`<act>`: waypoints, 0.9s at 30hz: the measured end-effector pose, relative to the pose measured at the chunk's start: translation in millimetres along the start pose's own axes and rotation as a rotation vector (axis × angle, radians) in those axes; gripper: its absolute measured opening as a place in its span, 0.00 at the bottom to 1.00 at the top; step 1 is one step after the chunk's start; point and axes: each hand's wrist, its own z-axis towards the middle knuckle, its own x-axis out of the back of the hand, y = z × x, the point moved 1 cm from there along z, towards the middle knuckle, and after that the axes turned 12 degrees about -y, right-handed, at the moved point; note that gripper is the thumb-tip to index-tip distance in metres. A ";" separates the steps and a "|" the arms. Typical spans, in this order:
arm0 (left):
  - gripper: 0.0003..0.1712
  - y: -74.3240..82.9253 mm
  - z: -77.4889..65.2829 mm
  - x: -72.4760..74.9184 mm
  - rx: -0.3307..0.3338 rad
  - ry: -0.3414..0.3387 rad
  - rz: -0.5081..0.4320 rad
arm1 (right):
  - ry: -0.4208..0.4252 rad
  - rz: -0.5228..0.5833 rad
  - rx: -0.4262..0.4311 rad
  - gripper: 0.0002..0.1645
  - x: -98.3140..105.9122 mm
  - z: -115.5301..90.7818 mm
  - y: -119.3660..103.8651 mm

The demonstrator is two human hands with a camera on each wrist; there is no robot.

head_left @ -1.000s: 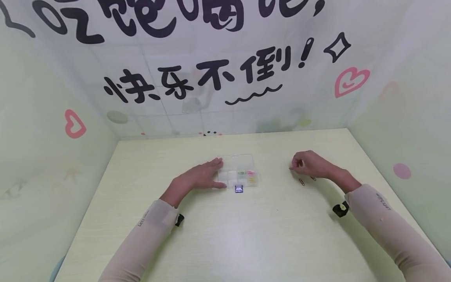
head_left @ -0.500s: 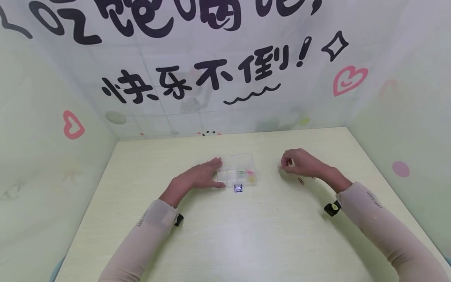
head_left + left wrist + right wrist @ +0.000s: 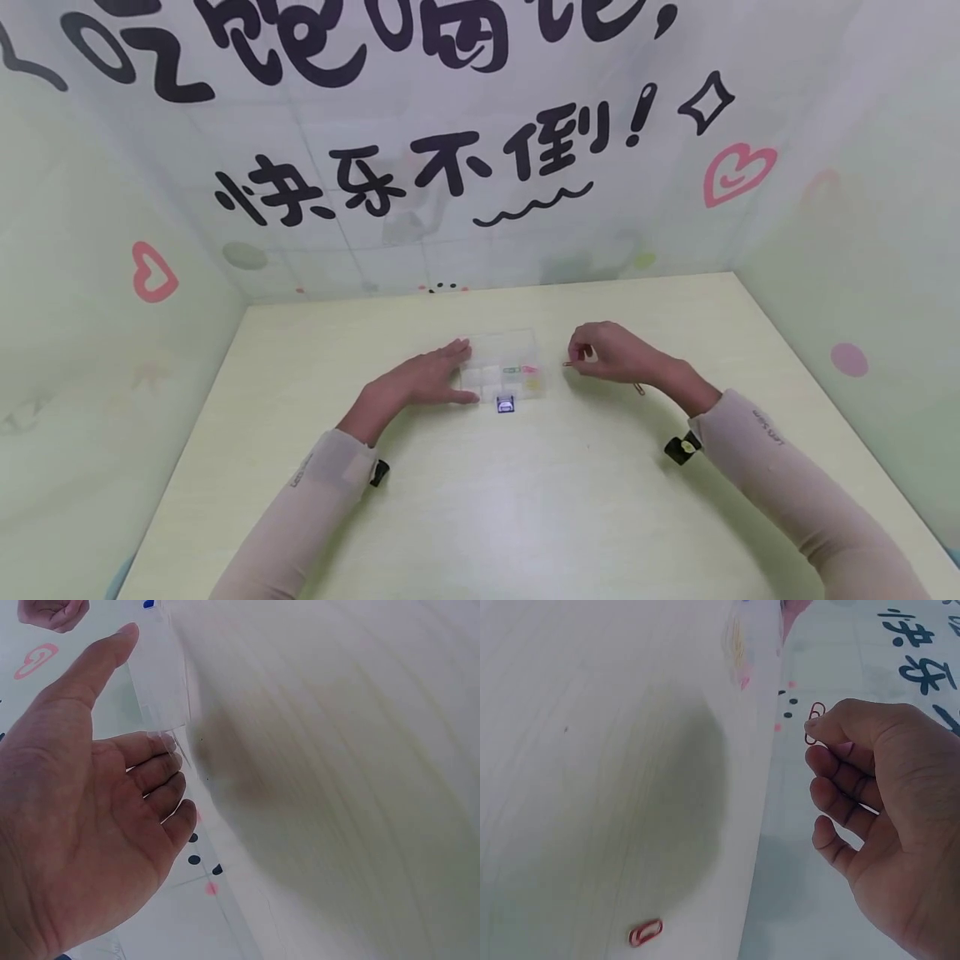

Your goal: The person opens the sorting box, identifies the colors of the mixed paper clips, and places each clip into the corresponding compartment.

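Observation:
A clear compartment box (image 3: 491, 374) lies with its lid raised at the back of the table. Green (image 3: 512, 370), pink (image 3: 529, 369) and yellow paper clips (image 3: 532, 384) sit in separate compartments on its right side. My left hand (image 3: 433, 377) rests against the box's left side, thumb and fingers extended. To the right of the box, my right hand (image 3: 611, 352) pinches a red paper clip (image 3: 815, 724) between thumb and index finger, above the table. Another red paper clip (image 3: 646, 932) lies on the table, below the right hand in the head view.
A blue-edged piece (image 3: 506, 404), apparently the box's latch or label, stands at its front edge. Light wood tabletop (image 3: 480, 500) spreads around the box. A printed curtain (image 3: 405, 208) hangs behind the table and along both sides.
My right hand has moved left toward the box, carrying the red paper clip. The left hand stays against the box. The head view has shifted slightly.

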 end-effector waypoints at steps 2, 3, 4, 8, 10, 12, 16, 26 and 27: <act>0.58 -0.3 -0.4 -1.6 0.004 -0.001 0.004 | -0.003 -0.003 0.004 0.10 -2.5 3.4 -2.9; 0.58 -0.3 -0.2 -1.9 0.004 0.001 0.008 | -0.005 -0.005 0.004 0.09 -3.6 5.2 -4.7; 0.58 -0.4 -0.2 -2.2 0.004 0.003 0.010 | -0.005 -0.006 0.005 0.09 -4.7 7.0 -6.6; 0.58 -0.6 -0.1 -2.3 -0.001 0.013 0.014 | -0.006 -0.010 0.022 0.08 -8.9 14.2 -14.6; 0.58 -0.6 -0.3 -2.2 -0.003 0.013 0.015 | -0.009 -0.014 0.035 0.08 -11.0 18.2 -17.9; 0.58 -0.6 -0.1 -2.1 -0.003 0.014 0.017 | -0.014 -0.017 0.048 0.08 -12.9 22.1 -21.4; 0.58 -0.6 0.5 -2.2 0.000 0.013 0.019 | -0.016 -0.014 0.064 0.07 -15.8 29.2 -28.1; 0.58 0.5 0.4 -1.6 -0.003 0.017 0.013 | 0.000 -0.039 0.094 0.04 -24.9 43.5 -40.6; 0.58 0.5 0.4 -1.4 -0.004 0.018 0.012 | 0.001 -0.041 0.093 0.04 -25.9 45.1 -41.3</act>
